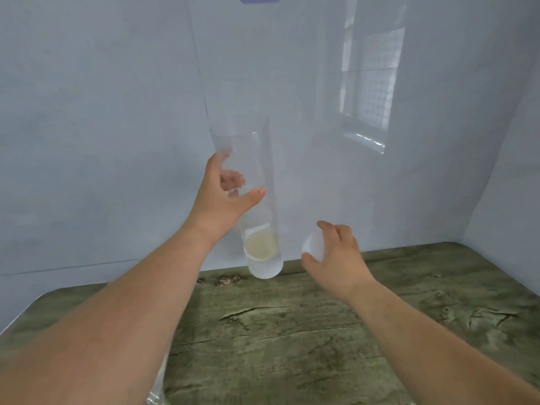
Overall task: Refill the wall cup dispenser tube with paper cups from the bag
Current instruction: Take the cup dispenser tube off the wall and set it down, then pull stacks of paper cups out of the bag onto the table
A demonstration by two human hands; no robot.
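Left hand [225, 197] wraps the clear tube [263, 141] on the far wall [117, 141]; right hand [339, 258] grips a white cup [314, 244] just right of it. A second cup [261, 247] seemingly sits low inside.

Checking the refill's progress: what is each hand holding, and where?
Left hand grips the clear tube around its upper half; right hand holds a white paper cup by its side.

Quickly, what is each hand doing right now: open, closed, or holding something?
Left hand: holding the clear tube, fingers curled round it.
Right hand: holding a white paper cup.
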